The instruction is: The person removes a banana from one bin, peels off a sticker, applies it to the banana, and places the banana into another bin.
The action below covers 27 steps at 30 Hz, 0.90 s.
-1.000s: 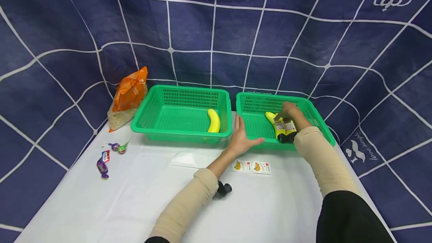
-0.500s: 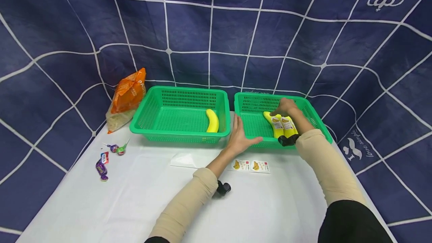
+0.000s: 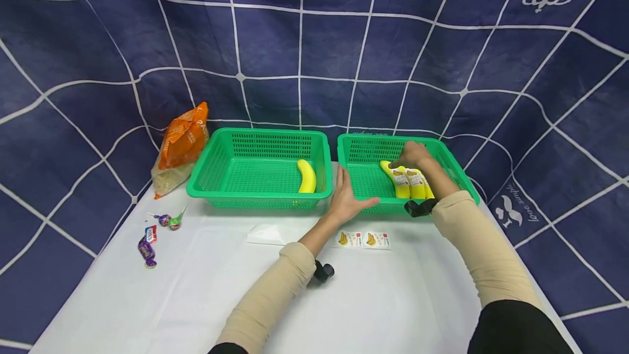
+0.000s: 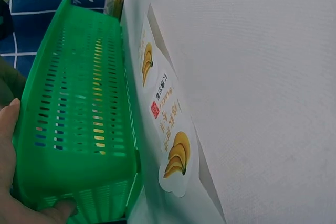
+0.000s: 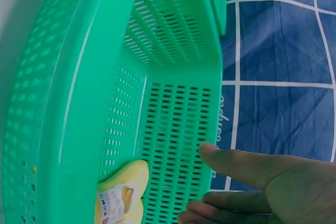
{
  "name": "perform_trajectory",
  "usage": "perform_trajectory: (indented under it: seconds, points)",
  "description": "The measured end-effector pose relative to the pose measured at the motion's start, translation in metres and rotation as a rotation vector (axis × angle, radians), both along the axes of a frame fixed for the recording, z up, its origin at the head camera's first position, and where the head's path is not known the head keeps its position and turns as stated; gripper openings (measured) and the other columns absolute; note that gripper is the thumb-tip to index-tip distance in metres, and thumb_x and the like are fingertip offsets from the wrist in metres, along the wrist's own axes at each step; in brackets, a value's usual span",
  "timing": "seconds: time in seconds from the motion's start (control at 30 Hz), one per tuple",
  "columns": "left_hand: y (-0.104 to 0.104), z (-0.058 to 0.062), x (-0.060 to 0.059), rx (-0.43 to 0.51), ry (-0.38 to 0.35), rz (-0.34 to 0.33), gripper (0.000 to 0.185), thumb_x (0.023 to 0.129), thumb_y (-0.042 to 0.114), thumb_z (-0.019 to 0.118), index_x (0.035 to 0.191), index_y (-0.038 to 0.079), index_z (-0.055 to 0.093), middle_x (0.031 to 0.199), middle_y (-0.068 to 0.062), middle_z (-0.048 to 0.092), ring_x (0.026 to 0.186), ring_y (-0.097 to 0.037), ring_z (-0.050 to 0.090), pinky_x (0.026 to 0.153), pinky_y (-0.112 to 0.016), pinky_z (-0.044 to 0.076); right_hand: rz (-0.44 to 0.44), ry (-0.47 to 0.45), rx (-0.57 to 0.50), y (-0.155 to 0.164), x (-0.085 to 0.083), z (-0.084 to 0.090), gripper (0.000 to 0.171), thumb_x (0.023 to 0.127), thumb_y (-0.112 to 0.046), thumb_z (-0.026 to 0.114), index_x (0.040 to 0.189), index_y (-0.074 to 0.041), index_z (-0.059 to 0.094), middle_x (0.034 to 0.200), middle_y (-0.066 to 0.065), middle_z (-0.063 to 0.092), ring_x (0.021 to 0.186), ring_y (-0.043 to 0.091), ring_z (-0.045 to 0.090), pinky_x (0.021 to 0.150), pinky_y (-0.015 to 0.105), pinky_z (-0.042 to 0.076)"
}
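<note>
Toy-like yellow bananas bearing printed labels lie side by side in the right green basket. My right hand is above their far ends; in the right wrist view its thumb and fingers are apart with nothing between them, close to the basket's back wall. At that basket's front left corner, my left hand touches the rim with straight fingers and outstretched thumb. A strip of banana stickers lies on the table just before the basket, partly behind the left forearm in the head view.
A second green basket on the left holds one banana without a visible label. Beside it leans an orange bag. Lollipops and a purple wrapped candy lie at the table's left. White backing paper lies mid-table.
My right hand has drawn back from the labelled bananas toward the far side, uncovering more of their labels. The left hand stays at the basket corner. The head view has shifted slightly.
</note>
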<state>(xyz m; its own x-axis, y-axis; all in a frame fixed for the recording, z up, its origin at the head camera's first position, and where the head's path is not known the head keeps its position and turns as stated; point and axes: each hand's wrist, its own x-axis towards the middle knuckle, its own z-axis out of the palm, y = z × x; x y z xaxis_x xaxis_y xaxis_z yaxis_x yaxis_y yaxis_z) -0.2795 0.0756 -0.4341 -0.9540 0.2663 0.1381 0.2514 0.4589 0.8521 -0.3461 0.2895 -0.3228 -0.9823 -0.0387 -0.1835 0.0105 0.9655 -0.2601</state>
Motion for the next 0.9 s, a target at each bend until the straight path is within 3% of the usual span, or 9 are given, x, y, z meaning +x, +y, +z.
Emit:
perform_trajectory:
  seconds: [0.2, 0.37, 0.5, 0.7, 0.9]
  points:
    - [-0.002, 0.011, 0.004, -0.038, -0.008, 0.027, 0.122, 0.075, 0.052, 0.079, 0.156, 0.001, 0.003, 0.165, -0.013, -0.007, 0.147, -0.039, 0.022, 0.114, -0.05, 0.036, 0.014, 0.027, 0.023, -0.003, 0.004, 0.002, 0.042, 0.082, -0.036, 0.077, 0.089, 0.005, 0.075, 0.089, 0.019, 0.075, 0.083, 0.034, 0.069, 0.07, 0.039, 0.054]
    - [-0.002, 0.04, 0.022, -0.197, 0.021, 0.08, 0.117, 0.075, 0.044, 0.082, 0.155, -0.002, 0.011, 0.163, -0.019, 0.013, 0.146, -0.039, 0.026, 0.117, -0.048, 0.032, 0.037, 0.041, 0.041, -0.002, 0.01, -0.001, 0.046, 0.082, -0.036, 0.075, 0.098, 0.008, 0.073, 0.1, 0.023, 0.073, 0.091, 0.037, 0.068, 0.085, 0.047, 0.054]
    - [-0.012, 0.06, 0.03, -0.257, 0.064, 0.035, 0.113, 0.074, 0.041, 0.084, 0.156, 0.003, 0.015, 0.162, -0.015, 0.022, 0.148, -0.036, 0.025, 0.118, -0.049, 0.029, 0.045, 0.046, 0.036, 0.0, 0.014, -0.001, 0.051, 0.083, -0.035, 0.075, 0.106, 0.01, 0.07, 0.112, 0.027, 0.069, 0.101, 0.041, 0.064, 0.087, 0.048, 0.054]
    - [-0.056, 0.074, 0.026, -0.254, 0.133, -0.041, 0.105, 0.075, 0.046, 0.081, 0.155, 0.013, 0.023, 0.158, -0.013, 0.031, 0.145, -0.036, 0.031, 0.116, -0.054, 0.033, 0.072, 0.056, 0.039, -0.004, 0.02, -0.001, 0.045, 0.083, -0.036, 0.075, 0.095, 0.007, 0.075, 0.099, 0.023, 0.073, 0.092, 0.037, 0.066, 0.081, 0.046, 0.055]
    - [-0.119, 0.082, 0.024, -0.222, 0.154, -0.011, 0.1, 0.078, 0.052, 0.076, 0.156, 0.023, 0.021, 0.162, -0.009, 0.023, 0.148, -0.035, 0.024, 0.112, -0.064, 0.031, 0.088, 0.056, 0.016, -0.008, 0.032, 0.002, 0.057, 0.083, -0.037, 0.076, 0.114, 0.009, 0.067, 0.12, 0.027, 0.066, 0.106, 0.042, 0.062, 0.086, 0.049, 0.054]
